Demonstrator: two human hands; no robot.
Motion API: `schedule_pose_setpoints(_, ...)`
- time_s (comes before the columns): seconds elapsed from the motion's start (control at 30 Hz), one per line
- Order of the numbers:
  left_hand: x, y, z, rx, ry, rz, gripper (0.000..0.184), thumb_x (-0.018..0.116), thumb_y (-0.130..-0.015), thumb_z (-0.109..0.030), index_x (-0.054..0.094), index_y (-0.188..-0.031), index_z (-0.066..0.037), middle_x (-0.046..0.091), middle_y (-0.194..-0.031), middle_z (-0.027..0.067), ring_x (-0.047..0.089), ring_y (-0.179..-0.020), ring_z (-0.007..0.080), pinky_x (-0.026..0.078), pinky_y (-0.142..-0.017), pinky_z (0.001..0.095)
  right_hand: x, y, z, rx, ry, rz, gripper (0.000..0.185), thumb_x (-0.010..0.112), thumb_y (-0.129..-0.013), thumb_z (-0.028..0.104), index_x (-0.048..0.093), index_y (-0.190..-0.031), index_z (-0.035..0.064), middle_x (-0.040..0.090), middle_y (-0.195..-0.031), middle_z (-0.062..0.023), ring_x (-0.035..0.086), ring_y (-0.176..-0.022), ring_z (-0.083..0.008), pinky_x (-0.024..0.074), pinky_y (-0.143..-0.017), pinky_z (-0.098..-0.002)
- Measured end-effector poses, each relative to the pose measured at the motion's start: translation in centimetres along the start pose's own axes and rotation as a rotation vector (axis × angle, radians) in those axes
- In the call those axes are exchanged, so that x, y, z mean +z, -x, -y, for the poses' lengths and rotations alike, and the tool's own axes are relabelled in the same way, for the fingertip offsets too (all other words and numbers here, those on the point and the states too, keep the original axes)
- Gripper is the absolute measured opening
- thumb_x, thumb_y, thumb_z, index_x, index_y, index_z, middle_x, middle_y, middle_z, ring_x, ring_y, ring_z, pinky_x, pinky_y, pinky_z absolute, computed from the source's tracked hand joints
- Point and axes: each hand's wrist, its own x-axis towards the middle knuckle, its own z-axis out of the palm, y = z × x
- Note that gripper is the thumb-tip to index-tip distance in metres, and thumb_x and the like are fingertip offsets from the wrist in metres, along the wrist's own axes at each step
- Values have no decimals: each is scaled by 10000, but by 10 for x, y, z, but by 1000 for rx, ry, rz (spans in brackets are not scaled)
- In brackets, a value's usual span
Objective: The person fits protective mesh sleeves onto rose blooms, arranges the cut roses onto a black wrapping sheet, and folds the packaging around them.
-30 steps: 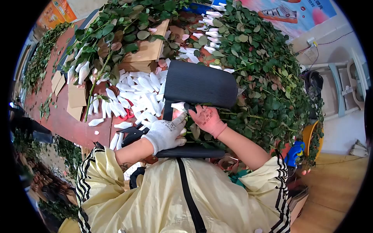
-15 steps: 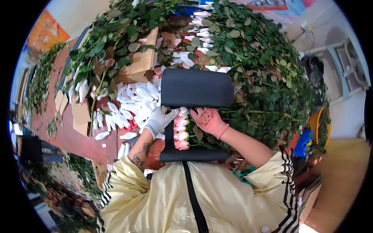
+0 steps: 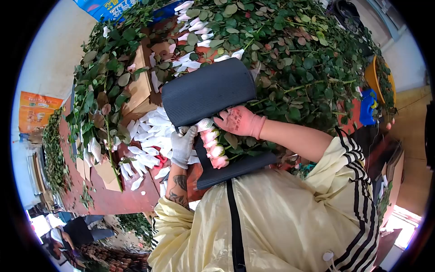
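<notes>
Several pink roses [image 3: 213, 147] lie in a column on black ribbed sheeting [image 3: 235, 168], their stems pointing right. Above them is the sheeting's thick rolled part [image 3: 208, 90]. My left hand [image 3: 183, 147], in a whitish glove, is closed at the lower left edge of the roll, its fingertips beside a rose in white netting [image 3: 205, 124]. What it pinches is too small to make out. My right hand [image 3: 238, 121], in a pink glove, rests at the right of that netted rose, under the roll, with fingers curled; whatever they hold is hidden.
White net sleeves [image 3: 152, 129] are heaped left of the roll. Leafy rose stems [image 3: 299, 68] cover the right side, with more around a cardboard stack [image 3: 139, 86] at left. A yellow tub [image 3: 374, 79] stands far right. Another person [image 3: 61, 238] is at lower left.
The view has turned and shifted. My left hand has moved off the roses to the roll's left edge, leaving the pink blooms uncovered. My right hand stays near the top rose.
</notes>
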Motion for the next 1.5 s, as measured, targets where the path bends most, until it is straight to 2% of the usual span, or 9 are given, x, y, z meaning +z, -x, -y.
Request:
schedule_pose_setpoints(0.43,-23,10,-5,-52,78,-43,266,637,-853,-174,526,-628,-88,430,-487,-38,335,-356,35,224,-331,198,-6,-1,2,71,-71,71,318,436,-854,218,568,-1127,120,566,-856,-77,591,-778,-224,481,-675,-341)
schedule_pose_setpoints(0.5,-46,4,15,150,32,-174,260,626,-854,-189,528,-636,-86,442,-504,-44,355,-369,31,251,-334,195,-1,2,0,43,-90,8,283,444,-851,197,574,-1087,111,584,-832,-76,610,-752,-228,489,-647,-346)
schedule_pose_setpoints(0.6,-88,22,-10,-60,-10,-335,291,610,-884,-244,552,-674,-51,443,-512,-38,360,-366,43,283,-330,211,-3,3,-4,26,-95,-24,253,449,-849,178,580,-1054,111,602,-809,-74,628,-730,-231,497,-630,-349)
schedule_pose_setpoints(0.7,-83,49,-37,-125,-499,-189,279,607,-891,-238,642,-858,37,543,-580,3,479,-465,57,397,-411,220,3,2,0,21,-99,-39,268,435,-857,184,585,-1072,126,605,-816,-77,627,-743,-235,493,-660,-359)
schedule_pose_setpoints(0.9,-9,77,-81,472,-737,96,255,620,-835,-198,678,-1029,-43,685,-821,155,673,-716,254,503,-645,356,15,3,-2,-26,26,-83,314,421,-863,189,551,-1142,127,614,-836,-88,620,-765,-229,477,-654,-316)
schedule_pose_setpoints(1.0,22,61,-94,228,-1133,353,426,514,-888,-387,566,-1254,-176,674,-877,164,654,-786,327,505,-732,408,1,-2,2,47,-57,126,324,409,-863,206,546,-1149,137,592,-912,-110,601,-793,-239,467,-695,-360)
schedule_pose_setpoints(1.23,16,40,-66,181,-1057,375,409,503,-892,-425,585,-1237,-220,677,-878,143,655,-794,327,510,-714,412,-19,-5,4,74,-108,181,299,472,-835,174,563,-1111,103,602,-824,-93,608,-767,-217,476,-628,-350)
schedule_pose_setpoints(1.43,-1,24,-57,149,-857,392,274,525,-854,-241,679,-1074,-187,665,-820,147,645,-746,319,506,-693,393,-45,8,12,-32,-45,-251,238,531,-811,262,565,-1006,130,572,-933,-64,597,-831,-203,462,-707,-333)
schedule_pose_setpoints(1.5,-1,25,-67,238,-890,399,270,516,-856,-232,678,-1066,-183,657,-786,142,640,-725,317,503,-678,400,-52,0,19,59,-146,51,223,554,-793,303,551,-945,141,547,-989,-75,587,-866,-210,451,-770,-335)
